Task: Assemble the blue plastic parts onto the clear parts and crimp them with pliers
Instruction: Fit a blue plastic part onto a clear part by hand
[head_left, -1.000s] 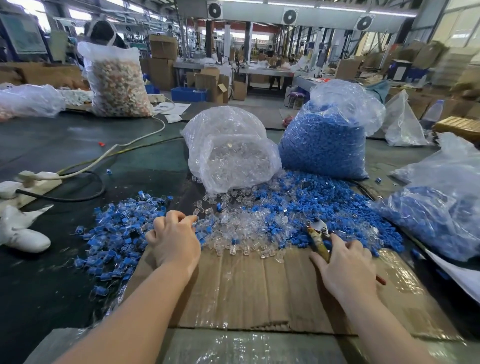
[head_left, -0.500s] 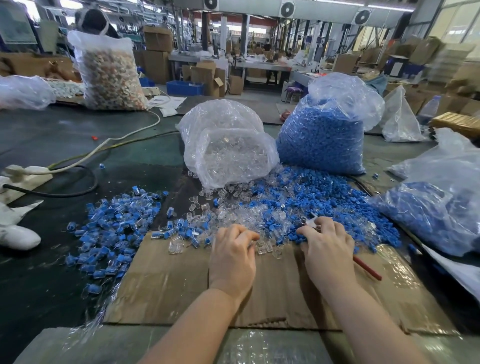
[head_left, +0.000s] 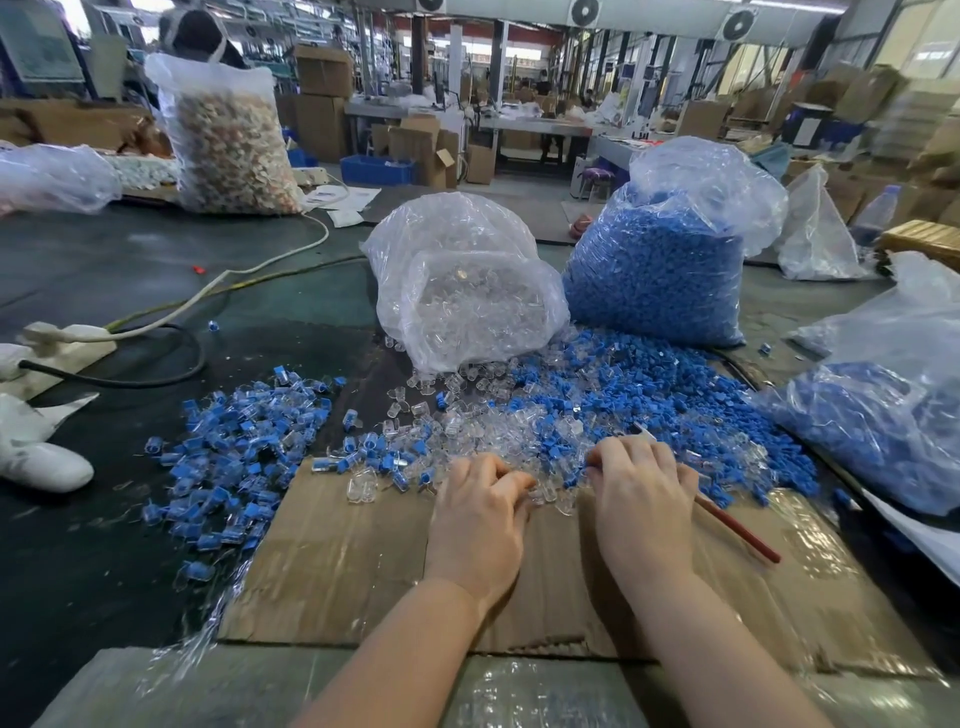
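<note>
Loose clear parts (head_left: 498, 431) and blue parts (head_left: 649, 389) lie heaped at the far edge of a cardboard sheet (head_left: 337, 561). My left hand (head_left: 478, 514) rests on the near edge of the heap with its fingers curled into the clear parts; what it holds is hidden. My right hand (head_left: 641, 499) grips the red-handled pliers (head_left: 737, 530), whose handle sticks out to the right and whose metal tip shows just past the knuckles. A pile of assembled blue-and-clear pieces (head_left: 234, 452) lies to the left.
Behind the heap stand a bag of clear parts (head_left: 467, 280) and a bag of blue parts (head_left: 660, 265); another bag of blue parts (head_left: 883, 415) lies at right. A power strip with cables (head_left: 62, 343) and a white glove (head_left: 36, 457) lie at left.
My left hand has moved right from the assembled pile to the heap's near edge. My right hand, with the pliers, has slid forward into the heap.
</note>
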